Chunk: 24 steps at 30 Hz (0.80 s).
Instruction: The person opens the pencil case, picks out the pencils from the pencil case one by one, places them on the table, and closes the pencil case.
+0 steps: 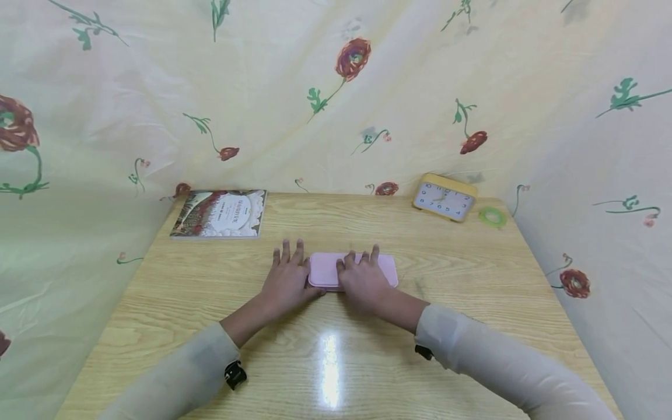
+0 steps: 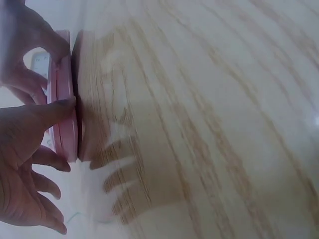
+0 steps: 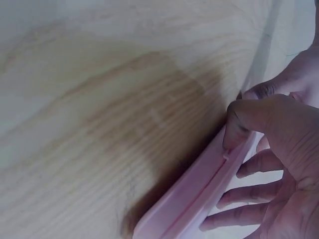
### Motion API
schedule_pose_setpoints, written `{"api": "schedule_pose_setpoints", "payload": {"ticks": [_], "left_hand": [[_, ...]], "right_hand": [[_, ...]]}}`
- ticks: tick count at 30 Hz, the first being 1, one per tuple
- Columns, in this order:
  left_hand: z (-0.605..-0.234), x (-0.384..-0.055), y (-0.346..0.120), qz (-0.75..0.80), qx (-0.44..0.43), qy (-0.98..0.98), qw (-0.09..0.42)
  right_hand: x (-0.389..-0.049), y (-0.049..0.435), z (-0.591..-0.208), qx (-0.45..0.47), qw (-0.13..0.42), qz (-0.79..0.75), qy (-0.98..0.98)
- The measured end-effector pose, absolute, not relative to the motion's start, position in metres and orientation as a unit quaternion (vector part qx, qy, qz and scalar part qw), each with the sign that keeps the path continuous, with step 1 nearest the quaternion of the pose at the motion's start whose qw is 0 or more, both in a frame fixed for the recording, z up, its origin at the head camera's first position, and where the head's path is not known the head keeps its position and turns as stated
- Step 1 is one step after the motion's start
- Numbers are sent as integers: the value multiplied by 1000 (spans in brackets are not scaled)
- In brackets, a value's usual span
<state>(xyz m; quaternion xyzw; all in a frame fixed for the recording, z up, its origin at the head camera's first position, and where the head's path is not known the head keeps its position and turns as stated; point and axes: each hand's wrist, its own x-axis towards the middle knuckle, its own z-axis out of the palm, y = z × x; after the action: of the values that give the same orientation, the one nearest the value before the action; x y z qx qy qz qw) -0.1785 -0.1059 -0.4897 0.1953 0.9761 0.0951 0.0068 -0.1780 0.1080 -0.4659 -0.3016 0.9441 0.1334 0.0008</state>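
A pink pencil case (image 1: 325, 268), long with rounded corners, lies flat on the wooden table. A seam runs along its near side, and a small tab shows at the seam in the right wrist view. My left hand (image 1: 286, 283) holds the left end: its thumb (image 2: 60, 108) lies against the near side, the other fingers spread past the end. From above, my right hand (image 1: 364, 283) grips the middle, fingers over the top and bent thumb (image 3: 237, 132) on the near side by the tab. Whether the thumb pinches that tab is unclear.
A booklet (image 1: 226, 214) lies at the table's back left. At the back right stands a yellow-framed clock (image 1: 445, 198), with a green tape roll (image 1: 492, 217) beside it. Flower-patterned cloth (image 1: 273, 116) hangs behind and along both sides of the table (image 1: 472, 274).
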Motion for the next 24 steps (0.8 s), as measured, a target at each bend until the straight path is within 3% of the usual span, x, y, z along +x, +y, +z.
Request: {"api": "schedule_pose_setpoints", "payload": {"ticks": [13,24], "left_hand": [[-493,-185,-108,128,187,974,6],[-499,-184,-109,150,193,970,-13]], "right_hand": [[-187,110,-454,-309,50,113,943],[-195,113,-474,-317,43,94,943]]}}
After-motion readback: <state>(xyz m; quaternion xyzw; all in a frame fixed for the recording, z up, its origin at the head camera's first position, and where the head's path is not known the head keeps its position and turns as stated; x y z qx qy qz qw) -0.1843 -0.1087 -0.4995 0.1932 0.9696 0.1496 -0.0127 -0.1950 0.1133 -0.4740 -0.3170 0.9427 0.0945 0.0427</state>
